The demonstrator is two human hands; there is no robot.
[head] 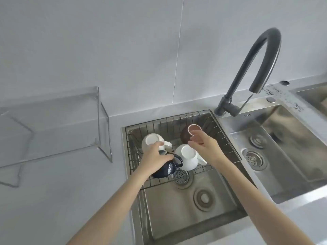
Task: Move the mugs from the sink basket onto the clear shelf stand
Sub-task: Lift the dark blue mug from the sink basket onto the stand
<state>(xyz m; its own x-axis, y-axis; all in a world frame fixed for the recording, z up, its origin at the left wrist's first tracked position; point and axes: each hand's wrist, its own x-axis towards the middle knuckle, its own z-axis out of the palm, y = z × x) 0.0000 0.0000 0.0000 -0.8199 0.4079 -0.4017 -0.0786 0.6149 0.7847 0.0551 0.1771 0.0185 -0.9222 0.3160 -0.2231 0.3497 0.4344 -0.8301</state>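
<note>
A wire sink basket (228,138) sits in the left sink and holds several mugs. A white mug (150,141) lies upside down at the left and a second white mug (187,156) in the middle. A brown mug (187,134) lies at the back. A dark blue mug (167,169) leans at the front left. My left hand (155,156) is curled over the dark blue mug, thumb on its side, fingertips against the left white mug's handle. My right hand (203,144) is open, fingers spread right beside the brown mug's rim. The clear shelf stand (53,121) stands bare on the counter to the left.
A dark arched faucet (256,68) rises behind the basket's right corner. A second steel sink (283,147) lies to the right. The left sink's drain (203,198) shows in front of the basket. A tiled wall is close behind.
</note>
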